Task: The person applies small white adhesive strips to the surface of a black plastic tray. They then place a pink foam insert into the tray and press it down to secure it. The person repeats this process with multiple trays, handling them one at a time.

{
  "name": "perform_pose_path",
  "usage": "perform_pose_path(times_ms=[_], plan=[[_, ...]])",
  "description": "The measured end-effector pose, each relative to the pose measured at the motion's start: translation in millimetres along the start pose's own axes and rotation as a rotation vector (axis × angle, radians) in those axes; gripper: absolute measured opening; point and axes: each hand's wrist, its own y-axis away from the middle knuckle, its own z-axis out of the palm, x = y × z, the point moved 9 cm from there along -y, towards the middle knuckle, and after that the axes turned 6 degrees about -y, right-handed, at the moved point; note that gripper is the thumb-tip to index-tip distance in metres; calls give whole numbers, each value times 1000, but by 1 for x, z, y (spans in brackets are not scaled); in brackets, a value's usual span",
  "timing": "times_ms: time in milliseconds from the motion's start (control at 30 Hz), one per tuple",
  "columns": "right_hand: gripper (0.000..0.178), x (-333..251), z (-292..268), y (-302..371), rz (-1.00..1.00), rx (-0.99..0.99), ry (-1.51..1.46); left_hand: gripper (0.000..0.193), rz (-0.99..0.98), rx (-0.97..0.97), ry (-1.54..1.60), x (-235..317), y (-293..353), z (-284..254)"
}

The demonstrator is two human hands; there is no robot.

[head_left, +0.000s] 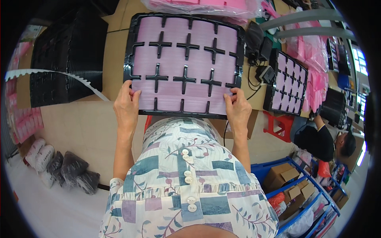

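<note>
A brown cardboard-covered tabletop [85,127] fills the upper half of the view, seen from above by a person in a patterned floral dress. At its centre lies a large black plastic tray [183,63], divided by cross-shaped ribs into a grid of compartments, each filled with pale pink sheets [174,59]. To the left of the tray sits a tall stack of empty black trays [65,55], with a white toothed strip [55,73] draped across it. To the right of the tray is a smaller black tray [287,83], also holding pink pieces, and between the two lie black adapters with cables [260,51]. Beyond the tray's far edge are clear bags of pink material [206,6]. Below and right of the tray, another person [323,141] in dark clothing bends near blue shelving with cardboard boxes [285,178]. The left hand [127,104] grips the tray's near left edge, thumb on top. The right hand [237,109] grips its near right edge likewise.
</note>
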Motion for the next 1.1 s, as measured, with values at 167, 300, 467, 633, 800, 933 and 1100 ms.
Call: perform_pose_path(times_ms=[167,300,467,633,800,933,1100], plan=[[22,3,-2,1,-12,21,15,38,16,2,-2,1,1,1],[24,-10,-12,3,-64,66,158,34,132,67,-185,17,3,-6],[27,-13,-22,10,-198,86,244,35,312,78,-365,48,11,-15],[53,-36,-2,44,-564,-175,346,55,729,-298,-105,94,44,34],[75,-9,13,58,-561,-339,501,69,802,-440,-154,86,51,57],[73,-10,10,54,-586,-329,426,59,837,-306,-69,81,51,38],[68,-6,11,57,-596,-348,349,63,622,-206,-221,40,53,16]])
